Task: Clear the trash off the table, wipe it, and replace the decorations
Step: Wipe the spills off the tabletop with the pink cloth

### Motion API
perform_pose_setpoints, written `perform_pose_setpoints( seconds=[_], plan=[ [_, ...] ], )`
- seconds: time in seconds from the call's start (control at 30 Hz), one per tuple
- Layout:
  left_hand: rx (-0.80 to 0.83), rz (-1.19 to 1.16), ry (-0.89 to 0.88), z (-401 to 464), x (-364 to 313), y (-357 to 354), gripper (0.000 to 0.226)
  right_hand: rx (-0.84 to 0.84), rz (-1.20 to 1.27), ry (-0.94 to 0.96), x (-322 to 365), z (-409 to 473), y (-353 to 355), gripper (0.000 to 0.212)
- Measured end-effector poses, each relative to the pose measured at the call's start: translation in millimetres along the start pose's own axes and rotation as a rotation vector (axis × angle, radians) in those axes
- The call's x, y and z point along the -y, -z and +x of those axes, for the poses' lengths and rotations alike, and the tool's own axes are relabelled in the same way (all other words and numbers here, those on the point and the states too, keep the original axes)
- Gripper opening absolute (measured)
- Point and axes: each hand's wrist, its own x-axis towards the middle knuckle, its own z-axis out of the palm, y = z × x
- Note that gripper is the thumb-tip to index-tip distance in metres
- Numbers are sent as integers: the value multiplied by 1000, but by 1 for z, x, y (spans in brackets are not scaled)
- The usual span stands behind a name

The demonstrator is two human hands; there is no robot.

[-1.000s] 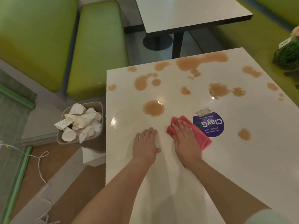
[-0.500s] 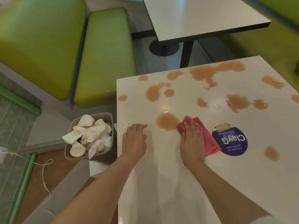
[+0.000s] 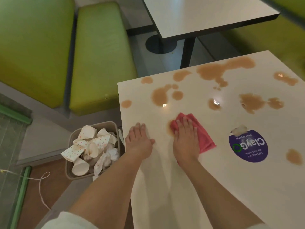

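A white table (image 3: 231,187) carries several brown liquid spills (image 3: 224,70) across its far half. My right hand (image 3: 186,139) lies flat with straight fingers on a pink cloth (image 3: 204,138), pressing it onto one spill, of which a brown edge shows at the cloth's left. My left hand (image 3: 138,141) rests flat and open on the table near its left edge. A round purple sticker (image 3: 248,147) with a torn piece of tape lies to the right of the cloth.
A beige bin (image 3: 92,149) full of crumpled paper cups and napkins stands on the floor beside the table's left edge. Green bench seats (image 3: 99,55) lie beyond it. A second white table (image 3: 206,12) on a black post stands farther back.
My right hand has pushed the pink cloth to the left onto the brown spill, covering most of it. My left hand has slid toward the table's left edge. The view has shifted left.
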Motion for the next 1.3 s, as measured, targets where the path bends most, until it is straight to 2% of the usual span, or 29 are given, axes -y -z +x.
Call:
perform_pose_setpoints(
  seconds=[0.07,0.13,0.2,0.27,0.37,0.5,0.6,0.67,0.73,0.8,0.87,0.97,1.13,1.17,1.23,1.3],
  plan=[
    [11,17,5,-1,0,0,72,42,5,161,4,-22,-2,54],
    [11,36,4,1,1,1,72,100,7,241,-10,-31,5,54],
    [18,40,2,2,1,0,72,80,-11,178,-31,-15,11,56],
    [24,33,2,2,1,-1,71,28,-32,36,-38,11,14,58],
    [15,25,4,2,2,-3,71,15,-35,-42,-11,21,10,60],
    [7,12,0,2,2,-3,71,179,34,248,-5,-13,14,51],
    [17,3,-8,3,3,-3,71,223,12,277,-15,-3,33,47],
    [27,11,-9,2,2,-2,71,182,171,191,-12,10,47,44],
    [28,20,-1,3,2,-2,71,49,244,97,-15,18,53,36],
    [27,22,5,4,2,-3,72,-22,6,-22,-24,19,53,38],
    [24,29,3,4,2,-3,72,-1,-193,-88,-30,15,50,34],
    [26,23,-5,5,3,-3,72,-41,-236,-20,-30,17,48,21],
    [25,36,-1,4,1,-3,71,-128,-217,-223,-54,25,63,16],
    [27,36,1,4,2,-3,71,-139,-226,-238,-55,24,62,17],
    [28,33,-2,4,1,-3,72,-214,-208,-208,-50,18,59,34],
    [32,30,-7,4,2,-2,71,-288,-109,-69,-38,14,60,44]
  ],
)
